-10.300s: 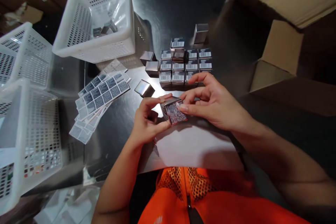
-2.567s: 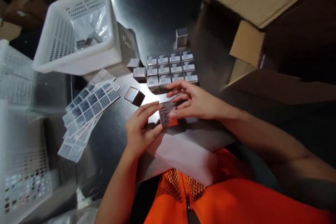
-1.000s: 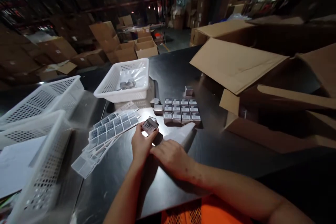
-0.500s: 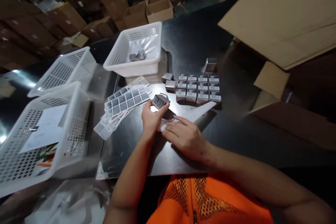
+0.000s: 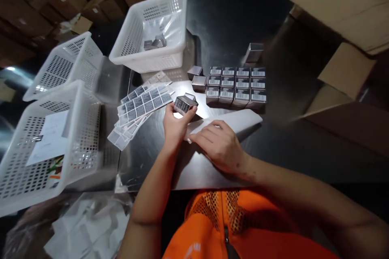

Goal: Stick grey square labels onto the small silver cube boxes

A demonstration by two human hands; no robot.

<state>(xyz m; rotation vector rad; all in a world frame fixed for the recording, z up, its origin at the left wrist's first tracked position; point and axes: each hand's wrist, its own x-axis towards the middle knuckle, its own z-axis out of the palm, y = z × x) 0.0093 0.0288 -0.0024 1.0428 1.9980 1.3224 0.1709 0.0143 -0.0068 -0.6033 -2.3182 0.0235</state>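
Observation:
My left hand (image 5: pixel 174 126) grips a small silver box (image 5: pixel 184 104) with a barcode label, held just above the dark table. My right hand (image 5: pixel 219 146) rests palm down with its fingers on a white sheet (image 5: pixel 240 119) that lies on the table. A block of several labelled silver boxes (image 5: pixel 235 88) stands in rows just beyond the held box. To the left of my left hand, sheets of grey stickers (image 5: pixel 141 106) lie fanned out.
A white basket (image 5: pixel 152 58) holding a few silver boxes stands at the back. Two more white baskets (image 5: pixel 54 145) sit at the left. A lone silver box (image 5: pixel 253 52) stands behind the block. Open cardboard boxes (image 5: pixel 343 68) fill the right side.
Both hands worked on the box earlier; now only my left hand holds it and my right hand rests on the white sheet. My view has tilted down towards the table.

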